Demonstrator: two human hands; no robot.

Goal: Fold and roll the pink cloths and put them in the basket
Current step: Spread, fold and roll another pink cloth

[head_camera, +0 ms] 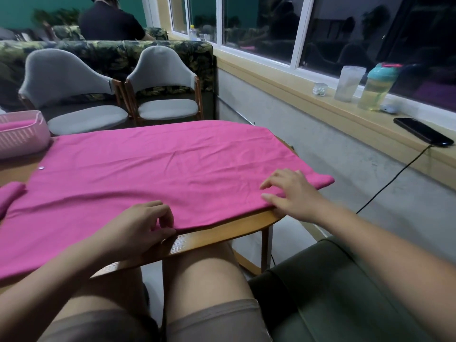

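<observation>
Head view: my left grip [138,230] pinches the pink cloth [172,169] at its near hem; my right grip [291,193] lies released, flat near its corner. I should smooth wrinkles, match edges.

The wooden table [222,233] bears a spread pink cloth [160,169], a pink basket [22,141] and a second pink cloth [9,193].
</observation>
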